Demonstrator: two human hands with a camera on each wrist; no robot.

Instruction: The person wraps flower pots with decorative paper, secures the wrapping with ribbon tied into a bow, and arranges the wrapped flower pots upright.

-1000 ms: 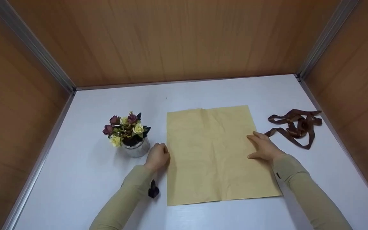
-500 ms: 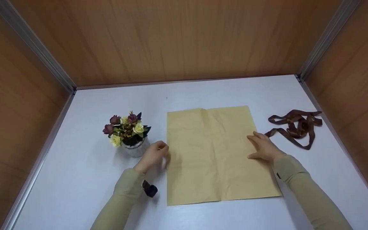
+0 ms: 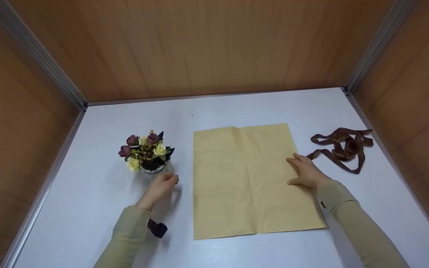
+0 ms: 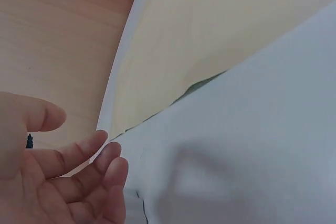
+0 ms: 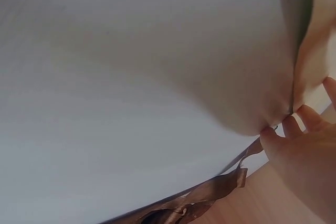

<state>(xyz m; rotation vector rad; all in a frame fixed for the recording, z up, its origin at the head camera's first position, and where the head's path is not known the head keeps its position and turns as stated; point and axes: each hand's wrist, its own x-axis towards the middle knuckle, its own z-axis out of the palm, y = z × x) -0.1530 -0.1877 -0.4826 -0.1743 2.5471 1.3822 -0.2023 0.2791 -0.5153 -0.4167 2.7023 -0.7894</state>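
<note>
- The left hand (image 3: 159,189) holds nothing: its fingers curl loosely, with the thumb apart from them in the left wrist view. It lies between the pot and the paper, over the left part of the worktop (image 3: 218,109). In the head view it overlaps the lower part of the pot; I cannot tell whether the 2 touch.
- The right hand (image 3: 305,172) rests at the right edge of the paper, thumb and forefinger spread apart on top of it.
- The brown paper (image 3: 222,182) lies flat around the middle of the worktop, its far edge well apart from the worktop's back edge. 1 crease runs down its middle; in the left wrist view 1 edge lifts slightly over a dark gap.
- The pot (image 3: 165,169) stands upright near the worktop's left edge, filled with yellow and purple flowers (image 3: 145,152).
- The brown ribbon (image 3: 349,148) lies in loose loops near the worktop's right edge, 1 end reaching just beside the right hand.
- A dark device (image 3: 158,228) is strapped at the left wrist.
- Wooden panels (image 3: 199,48) rise along the back, left and right edges of the worktop.
</note>
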